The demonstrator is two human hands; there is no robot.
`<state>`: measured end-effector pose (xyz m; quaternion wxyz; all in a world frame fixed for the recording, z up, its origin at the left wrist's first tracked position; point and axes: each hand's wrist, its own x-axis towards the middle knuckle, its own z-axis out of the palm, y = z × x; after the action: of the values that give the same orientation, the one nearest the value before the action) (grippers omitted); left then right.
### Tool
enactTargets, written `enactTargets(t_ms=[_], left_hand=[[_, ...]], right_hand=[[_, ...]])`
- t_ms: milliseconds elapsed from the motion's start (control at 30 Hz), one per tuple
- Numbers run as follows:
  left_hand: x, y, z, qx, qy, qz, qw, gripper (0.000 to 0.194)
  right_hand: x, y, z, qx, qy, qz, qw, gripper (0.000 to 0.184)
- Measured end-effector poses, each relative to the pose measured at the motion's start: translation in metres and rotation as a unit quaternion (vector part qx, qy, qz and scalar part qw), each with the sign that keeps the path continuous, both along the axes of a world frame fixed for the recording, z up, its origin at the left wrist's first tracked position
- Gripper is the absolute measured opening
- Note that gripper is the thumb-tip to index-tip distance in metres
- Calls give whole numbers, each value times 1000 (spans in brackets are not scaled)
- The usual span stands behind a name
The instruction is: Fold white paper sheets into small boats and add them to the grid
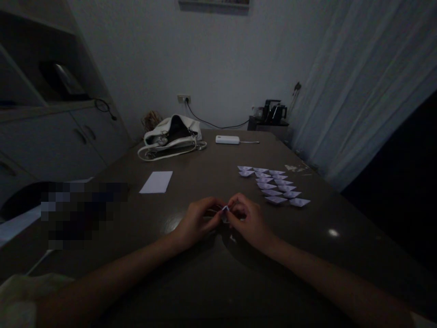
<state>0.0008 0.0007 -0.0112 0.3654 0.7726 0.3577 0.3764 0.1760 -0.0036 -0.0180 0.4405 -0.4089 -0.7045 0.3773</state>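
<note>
Both hands meet over the near middle of the dark table (205, 282). Between their fingertips they pinch a small piece of folded white paper (225, 208). My left hand (200, 218) grips it from the left with thumb and fingers closed, and my right hand (249, 221) does the same from the right. Most of the paper is covered by the fingers, so its full shape cannot be made out. Several folded paper boats (276, 200) lie in rows to the right, beyond my right hand. A stack of white paper sheets (156, 182) rests to the left, farther off than my left hand.
A white handbag (170, 134) lies at the far left of the table. Beside it is a white power bank (227, 140) with a short cable. An electric kettle (276, 112) stands by the wall at the back right. Scraps (296, 168) lie near the right edge.
</note>
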Motion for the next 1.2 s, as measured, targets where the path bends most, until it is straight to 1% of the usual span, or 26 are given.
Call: enactTargets(t_ms=[133,200,267,300,367,400,467,533,700,900,1000,1200], left_hand=[[0,-1,2,6,-1,16,1000,14],[1,0,2,-23,-16,12,1000,15],[2,1,1,-97,-63,-10,993,20],[2,2,0,-146,-98,-25,984,23],[3,5,-3,-243,-174,-39,953,32],[3,6,-4,-281,-205,-33,937,35],[3,9,-6,-329,-235,-12,915,40],[2,10,-7,-358,-232,-8,904,38],[-2,11,-9,-402,-228,-19,887,32],[-4,8,-8,-392,-188,-39,900,32],[-4,7,-8,-395,-198,-47,896,31],[-3,6,-6,-422,-221,-34,879,30]], right_hand=[[0,1,0,4,17,0,1000,12],[1,2,-1,14,23,-3,1000,12],[1,2,-2,34,18,-6,999,11],[1,2,-2,49,11,-6,999,9],[2,2,-4,93,-10,-3,996,6],[2,1,-4,119,-24,2,993,7],[3,0,-4,163,-52,12,985,11],[4,-1,-4,183,-76,15,980,14],[4,-3,-1,173,-119,8,978,12],[2,-2,-3,135,-128,-11,982,8],[2,-1,-4,128,-135,-23,982,8],[2,-2,-6,139,-146,-23,979,8]])
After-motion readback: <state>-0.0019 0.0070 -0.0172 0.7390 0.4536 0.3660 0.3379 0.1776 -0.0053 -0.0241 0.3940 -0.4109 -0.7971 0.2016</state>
